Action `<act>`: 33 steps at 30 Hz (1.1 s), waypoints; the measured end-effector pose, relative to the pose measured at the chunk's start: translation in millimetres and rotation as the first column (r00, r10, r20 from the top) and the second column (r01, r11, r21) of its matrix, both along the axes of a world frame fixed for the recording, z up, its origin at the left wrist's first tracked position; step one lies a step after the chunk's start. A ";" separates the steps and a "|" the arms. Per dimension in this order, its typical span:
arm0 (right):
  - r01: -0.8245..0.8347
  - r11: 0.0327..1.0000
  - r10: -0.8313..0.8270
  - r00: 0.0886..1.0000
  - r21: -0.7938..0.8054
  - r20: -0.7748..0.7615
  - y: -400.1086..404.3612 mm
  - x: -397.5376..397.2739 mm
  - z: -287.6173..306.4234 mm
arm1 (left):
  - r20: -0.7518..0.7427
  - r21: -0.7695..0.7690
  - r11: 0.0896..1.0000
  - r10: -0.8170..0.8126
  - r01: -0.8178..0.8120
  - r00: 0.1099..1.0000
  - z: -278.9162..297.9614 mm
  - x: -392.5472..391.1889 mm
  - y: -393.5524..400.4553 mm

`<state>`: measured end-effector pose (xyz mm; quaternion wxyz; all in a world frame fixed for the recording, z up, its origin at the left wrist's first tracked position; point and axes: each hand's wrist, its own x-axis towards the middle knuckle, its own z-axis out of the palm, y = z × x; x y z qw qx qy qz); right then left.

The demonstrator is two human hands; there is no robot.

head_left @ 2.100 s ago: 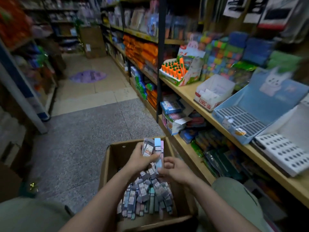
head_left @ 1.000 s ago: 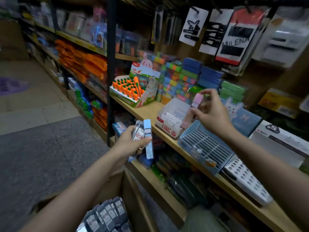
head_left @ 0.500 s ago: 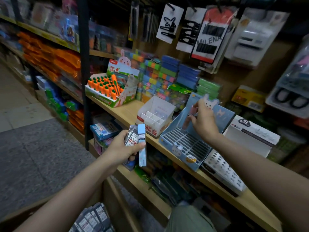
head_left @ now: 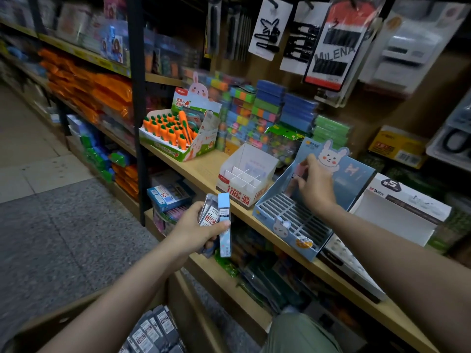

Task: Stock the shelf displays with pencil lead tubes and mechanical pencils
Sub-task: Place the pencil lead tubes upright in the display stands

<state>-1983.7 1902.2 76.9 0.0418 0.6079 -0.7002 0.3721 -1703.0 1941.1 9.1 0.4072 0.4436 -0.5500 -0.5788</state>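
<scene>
- The pink pencil lead tube (head_left: 297, 175), a slim plastic stick, is pinched in the right hand (head_left: 316, 187), its long axis near upright with the lower end aimed down at the slots.
- The blue cardboard display box with a rabbit face and white slotted grid (head_left: 293, 220) lies at about 7 o'clock from that grip, just below it; the tube looks poised over the back rows.
- The left hand (head_left: 193, 230), at 8 o'clock and well apart, grips a bunch of grey and light-blue lead tubes (head_left: 219, 220), held upright.
- The right hand is plainly nearer the grid, so I judge that it does the placing.
- The brown cardboard carton of spare tubes (head_left: 153, 332) sits at 6 o'clock.
</scene>
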 end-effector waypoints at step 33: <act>-0.523 0.832 0.458 0.835 0.184 0.304 83.6 90.6 25.3 | 0.001 -0.151 0.983 -0.108 0.107 0.994 21.7 -19.6 27.5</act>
